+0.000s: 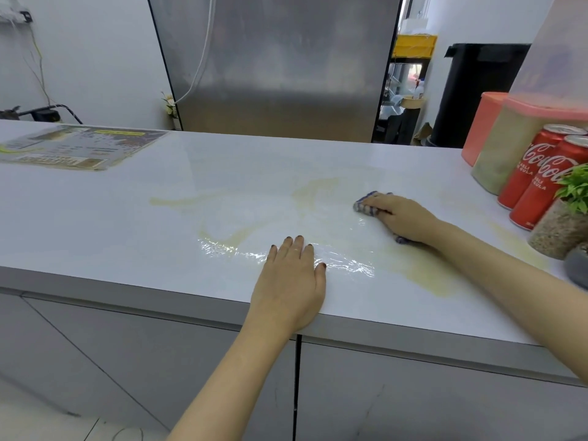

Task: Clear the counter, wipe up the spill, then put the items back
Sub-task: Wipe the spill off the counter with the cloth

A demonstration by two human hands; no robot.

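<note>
A pale yellowish spill (318, 189) streaks across the white counter (111, 224), with a wet glossy band near the front and a bigger patch at the right front (423, 275). My right hand (404, 216) presses a blue checked cloth (366, 203) flat on the counter, right of the middle; the cloth shows at my fingertips and under my wrist. My left hand (291, 281) lies flat, fingers straight, palm down near the front edge on the wet band. Two red cola cans (537, 179) stand at the right edge.
At the far right stand two pink-lidded containers (499, 144), a clear jar with a small green plant (563, 218) and a grey object (577, 265). A laminated menu sheet (76, 146) lies at the back left. A steel fridge (276, 65) and black bin (474, 90) stand behind the counter.
</note>
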